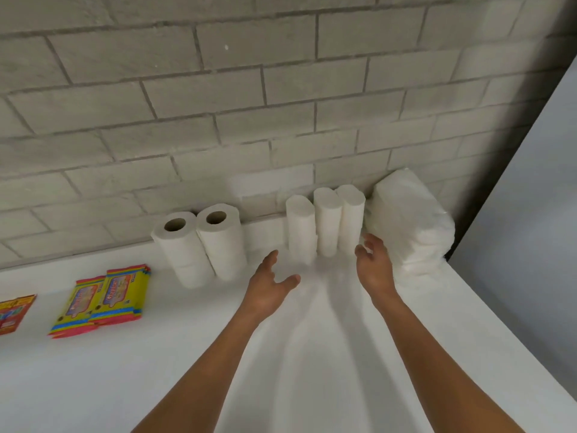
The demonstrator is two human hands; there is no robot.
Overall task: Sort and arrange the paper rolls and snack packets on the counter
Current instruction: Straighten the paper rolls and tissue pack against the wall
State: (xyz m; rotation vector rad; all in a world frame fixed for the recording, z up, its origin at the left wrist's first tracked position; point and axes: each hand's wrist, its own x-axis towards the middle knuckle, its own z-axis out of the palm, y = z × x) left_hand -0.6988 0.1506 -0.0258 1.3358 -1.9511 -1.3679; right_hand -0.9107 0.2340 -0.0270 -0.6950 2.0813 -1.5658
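Both hands hovered empty over the white bench (312,354), left hand (268,287) and right hand (373,264) with fingers loose. Three slim paper rolls (326,225) stood upright just beyond them by the wall, snack packets (103,303) lying far left.

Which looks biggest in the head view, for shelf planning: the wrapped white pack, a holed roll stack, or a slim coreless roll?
1. Wrapped white pack, clearly largest.
2. Holed roll stack.
3. Slim coreless roll, narrowest, though it stands farther back, so its height against the stack is unsure.
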